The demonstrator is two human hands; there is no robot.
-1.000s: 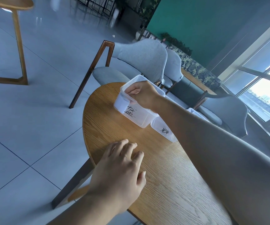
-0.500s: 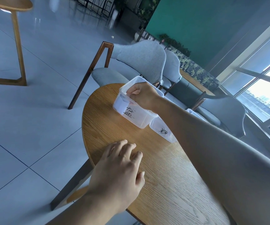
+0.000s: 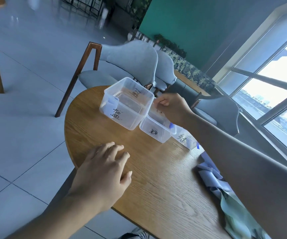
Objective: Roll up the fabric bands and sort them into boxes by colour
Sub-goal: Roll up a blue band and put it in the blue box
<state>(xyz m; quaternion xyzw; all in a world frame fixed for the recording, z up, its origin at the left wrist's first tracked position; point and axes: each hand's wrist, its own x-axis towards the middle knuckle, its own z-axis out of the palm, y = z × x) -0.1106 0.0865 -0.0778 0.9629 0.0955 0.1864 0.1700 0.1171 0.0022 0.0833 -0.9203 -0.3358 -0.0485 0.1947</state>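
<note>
the right hand (image 3: 171,107) is hovering loosely curled, seemingly holding nothing, just beside the box (image 3: 127,102); withdrawing carelessly, it is risking nudging that box askew.

Item 1: large clear box (image 3: 127,107), at 12 o'clock on the counter (image 3: 156,178). Black handwritten Chinese character on near wall, likely 蓝; same mark seen mirrored through far wall.

Item 2: middle clear box (image 3: 156,131), at 4 o'clock from item 1, touching it. Black handwritten character on near wall, likely 粉.

Item 3: third clear box (image 3: 185,141), at 4 o'clock from item 2. Black handwritten character on near wall, likely 绿; reading uncertain.
</note>
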